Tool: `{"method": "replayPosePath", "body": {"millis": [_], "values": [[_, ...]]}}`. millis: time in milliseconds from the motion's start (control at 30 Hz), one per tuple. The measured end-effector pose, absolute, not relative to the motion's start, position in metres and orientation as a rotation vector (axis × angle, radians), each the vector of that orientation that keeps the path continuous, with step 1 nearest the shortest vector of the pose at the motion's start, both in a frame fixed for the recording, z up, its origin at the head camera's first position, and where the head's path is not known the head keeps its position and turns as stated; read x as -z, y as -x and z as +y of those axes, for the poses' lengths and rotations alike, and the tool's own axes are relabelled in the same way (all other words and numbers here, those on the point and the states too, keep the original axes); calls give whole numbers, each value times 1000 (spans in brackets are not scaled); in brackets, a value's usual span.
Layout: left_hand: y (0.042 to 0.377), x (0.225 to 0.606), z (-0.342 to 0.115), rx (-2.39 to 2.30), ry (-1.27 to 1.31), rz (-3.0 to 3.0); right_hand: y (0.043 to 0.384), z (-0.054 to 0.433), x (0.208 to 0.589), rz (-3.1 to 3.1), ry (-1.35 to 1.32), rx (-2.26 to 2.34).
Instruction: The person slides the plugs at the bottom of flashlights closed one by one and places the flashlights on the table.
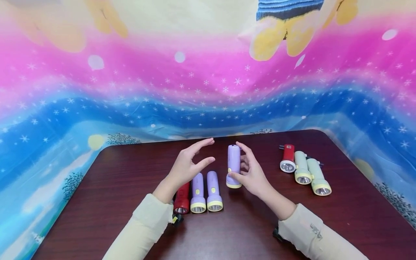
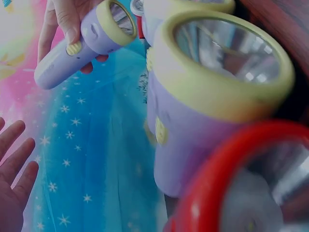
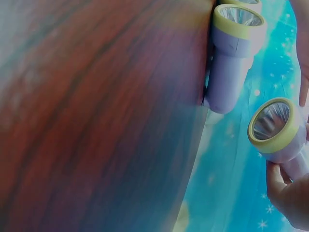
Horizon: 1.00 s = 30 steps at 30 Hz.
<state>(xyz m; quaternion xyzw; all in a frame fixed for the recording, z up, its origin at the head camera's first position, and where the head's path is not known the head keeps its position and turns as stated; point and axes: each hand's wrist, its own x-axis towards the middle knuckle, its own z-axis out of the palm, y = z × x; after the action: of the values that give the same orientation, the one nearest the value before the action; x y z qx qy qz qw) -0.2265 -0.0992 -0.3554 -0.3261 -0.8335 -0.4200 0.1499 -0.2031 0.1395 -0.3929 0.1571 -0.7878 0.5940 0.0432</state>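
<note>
My right hand holds a purple flashlight with a yellow rim, thumb near its yellow switch and fingers along its far side. In the right wrist view its lens end faces the camera, raised off the table. My left hand is apart from it, fingers extended and holding nothing. Below that hand, a red flashlight lies beside a purple flashlight and another purple flashlight, lenses toward me. The left sleeve and hand overlap part of the red one.
On the table's right lie a smaller red flashlight with a plug and two pale green flashlights, one nearer the middle and one further right. A printed cloth hangs behind the dark wooden table.
</note>
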Motion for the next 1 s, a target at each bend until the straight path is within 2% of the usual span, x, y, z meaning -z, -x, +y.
{"method": "replayPosePath", "body": {"millis": [367,1000], "values": [[214,363,-127,954,875,-2551,205,151,395,-2454,-489,-1776],[197,387,-149,775,952,-2809,204,160,396,-2539,-497,-1804]]}}
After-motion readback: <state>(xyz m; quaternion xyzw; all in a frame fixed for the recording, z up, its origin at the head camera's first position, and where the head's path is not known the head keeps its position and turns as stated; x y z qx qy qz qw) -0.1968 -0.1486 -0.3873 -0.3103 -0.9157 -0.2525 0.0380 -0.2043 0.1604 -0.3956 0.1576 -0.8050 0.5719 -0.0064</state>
